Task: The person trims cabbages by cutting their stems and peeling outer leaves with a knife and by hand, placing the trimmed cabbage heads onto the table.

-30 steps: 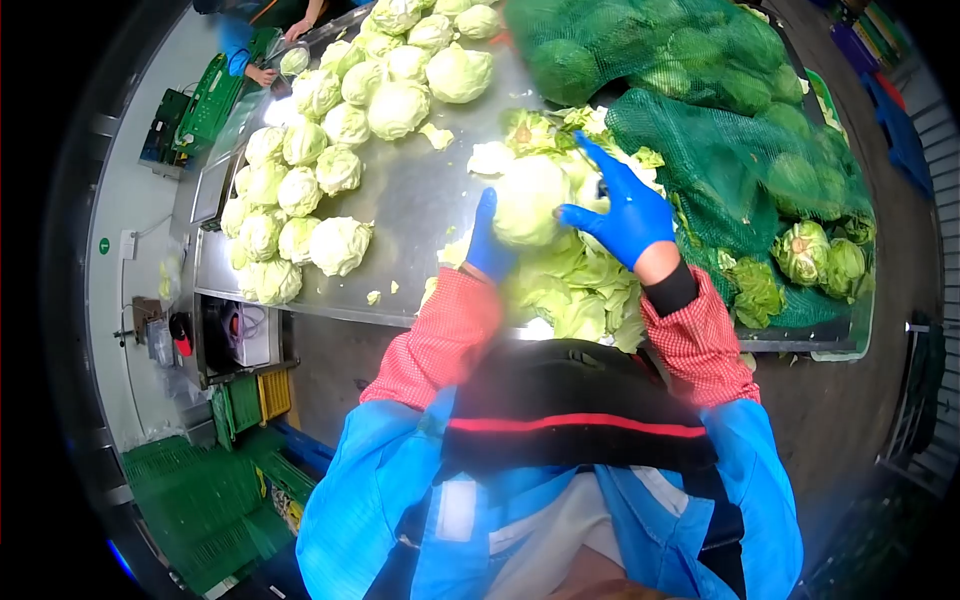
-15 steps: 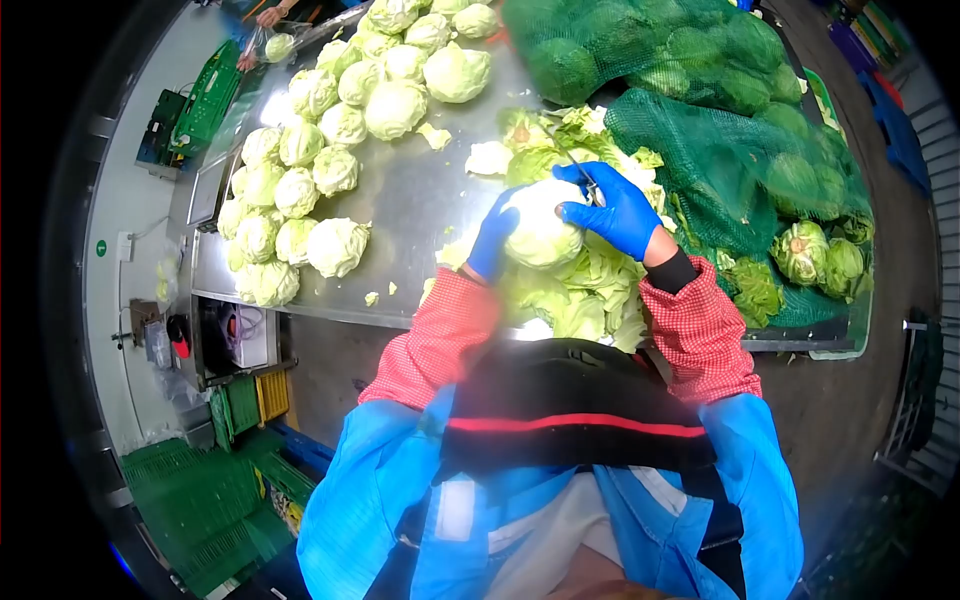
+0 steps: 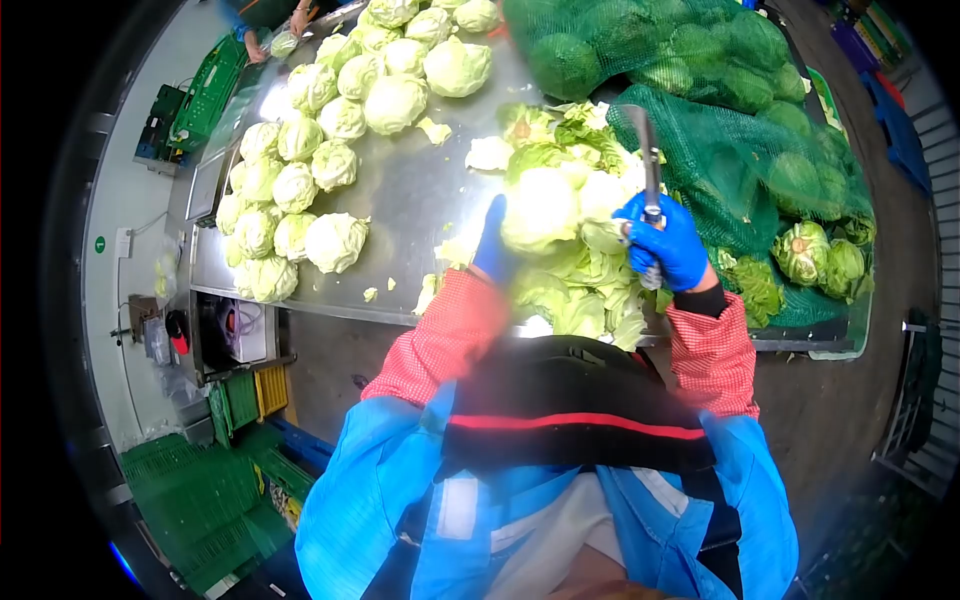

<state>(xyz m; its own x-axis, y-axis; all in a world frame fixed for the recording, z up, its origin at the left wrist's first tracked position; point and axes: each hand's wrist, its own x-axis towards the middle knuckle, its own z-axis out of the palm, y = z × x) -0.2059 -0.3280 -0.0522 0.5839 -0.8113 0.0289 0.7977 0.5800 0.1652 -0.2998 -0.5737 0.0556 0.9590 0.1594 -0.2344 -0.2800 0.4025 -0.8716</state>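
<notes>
A pale trimmed cabbage (image 3: 541, 208) rests against my blue-gloved left hand (image 3: 494, 243), which cups its left side; the fingers are partly hidden and blurred. To the right, my right hand (image 3: 670, 243), also gloved in blue, is closed round a knife (image 3: 648, 160) whose blade points up and away from me. Loose cut leaves (image 3: 580, 290) are heaped below and behind the cabbage, between both hands. A small white leaf piece (image 3: 489, 154) lies on the steel table just beyond my left hand.
Many trimmed cabbages (image 3: 335, 242) cover the left part of the steel table (image 3: 400, 200). Green net sacks of cabbages (image 3: 700, 160) fill the right side. Another person's hands (image 3: 257, 50) are at the far left edge. Green crates (image 3: 195, 510) stand at lower left.
My right hand has moved off the cabbage to the right, and the knife's blade has swung upright. The other person's hands have shifted at the far edge.
</notes>
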